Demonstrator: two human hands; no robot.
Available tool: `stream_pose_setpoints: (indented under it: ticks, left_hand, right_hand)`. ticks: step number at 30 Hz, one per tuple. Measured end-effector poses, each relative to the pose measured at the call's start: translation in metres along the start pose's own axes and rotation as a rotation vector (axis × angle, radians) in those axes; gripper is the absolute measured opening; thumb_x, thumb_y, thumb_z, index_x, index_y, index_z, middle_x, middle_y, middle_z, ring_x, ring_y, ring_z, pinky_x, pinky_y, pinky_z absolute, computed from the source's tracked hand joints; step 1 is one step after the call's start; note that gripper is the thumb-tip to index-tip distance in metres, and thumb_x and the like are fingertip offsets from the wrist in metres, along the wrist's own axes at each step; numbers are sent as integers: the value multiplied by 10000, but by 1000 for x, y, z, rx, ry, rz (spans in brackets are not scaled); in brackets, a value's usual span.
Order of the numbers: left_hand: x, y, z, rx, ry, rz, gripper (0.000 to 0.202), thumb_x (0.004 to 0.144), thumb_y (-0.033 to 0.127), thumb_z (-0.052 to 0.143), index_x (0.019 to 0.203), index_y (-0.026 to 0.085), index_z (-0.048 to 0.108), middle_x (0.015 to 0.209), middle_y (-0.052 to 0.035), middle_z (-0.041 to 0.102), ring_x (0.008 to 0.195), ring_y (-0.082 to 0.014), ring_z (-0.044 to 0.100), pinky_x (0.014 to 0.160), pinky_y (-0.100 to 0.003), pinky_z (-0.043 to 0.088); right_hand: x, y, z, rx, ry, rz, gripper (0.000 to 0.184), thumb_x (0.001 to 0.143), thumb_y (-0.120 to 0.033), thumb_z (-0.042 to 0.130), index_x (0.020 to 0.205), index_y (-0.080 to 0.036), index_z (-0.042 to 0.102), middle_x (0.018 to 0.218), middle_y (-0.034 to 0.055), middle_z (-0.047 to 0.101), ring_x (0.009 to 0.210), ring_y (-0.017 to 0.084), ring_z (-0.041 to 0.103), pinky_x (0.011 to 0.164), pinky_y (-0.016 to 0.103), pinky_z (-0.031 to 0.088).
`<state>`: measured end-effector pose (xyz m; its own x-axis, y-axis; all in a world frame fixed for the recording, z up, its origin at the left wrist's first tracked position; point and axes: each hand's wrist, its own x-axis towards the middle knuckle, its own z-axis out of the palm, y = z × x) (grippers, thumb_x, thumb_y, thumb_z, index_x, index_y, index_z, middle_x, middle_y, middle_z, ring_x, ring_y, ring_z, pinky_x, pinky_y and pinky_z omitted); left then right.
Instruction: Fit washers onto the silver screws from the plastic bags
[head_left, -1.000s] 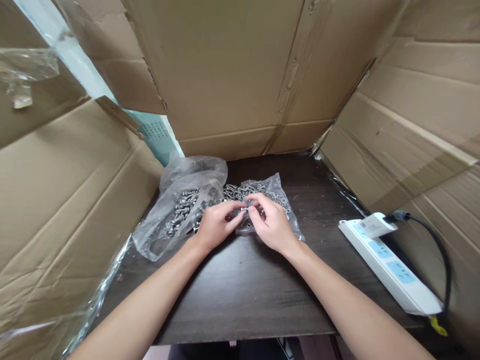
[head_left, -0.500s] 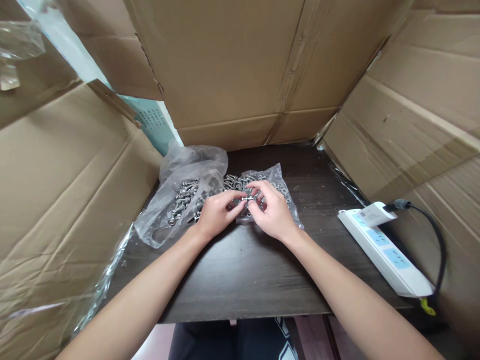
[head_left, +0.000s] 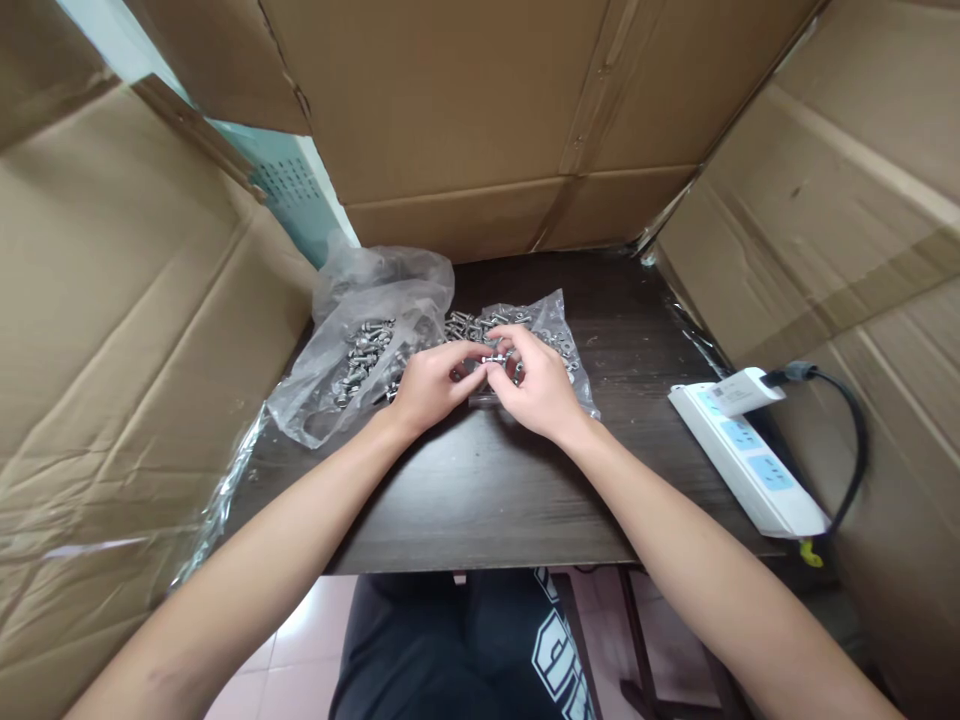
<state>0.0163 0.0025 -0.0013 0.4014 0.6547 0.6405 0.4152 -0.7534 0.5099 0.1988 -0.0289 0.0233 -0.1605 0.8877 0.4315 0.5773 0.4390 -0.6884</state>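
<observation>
A small metal bolt [head_left: 493, 359] lies sideways between the fingertips of both hands, just above the table. My left hand [head_left: 441, 380] pinches one end of it between thumb and forefinger. At the other end, my right hand [head_left: 534, 380] has its thumb and fingers closed around the bolt. Whether a nut or washer sits on the bolt is too small to make out. Behind the hands is a pile of bolts [head_left: 465, 326]. To the left, a clear plastic bag [head_left: 405, 268] holds more bolts. Under my right hand, a flat plastic bag [head_left: 553, 312] carries nuts and washers.
A dark wooden table [head_left: 465, 490] bears everything. On its right lies a white power strip [head_left: 750, 460] with a white plug-in adapter [head_left: 748, 391] and a black cable [head_left: 859, 430]. Cardboard walls [head_left: 465, 110] enclose the table at the back and on both sides.
The whole view has tipped downward, so the table and hands appear higher and more of the legs shows. Both hands still hold the bolt, the right fingers slightly shifted around it.
</observation>
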Motion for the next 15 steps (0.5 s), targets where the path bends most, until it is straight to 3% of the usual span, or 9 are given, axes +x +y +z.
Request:
stream_pose_setpoints:
  ticks: [15]
  left_hand:
    - [0, 0, -2, -14, -29, -22, 156, 965, 234, 644, 1082, 182, 733, 1002, -40, 792, 705, -119, 706, 697, -218, 569]
  right_hand:
    - [1, -1, -1, -8, 29, -35, 274, 874, -232, 585, 1145, -214, 625, 981, 45, 651, 698, 169, 592, 692, 339, 513]
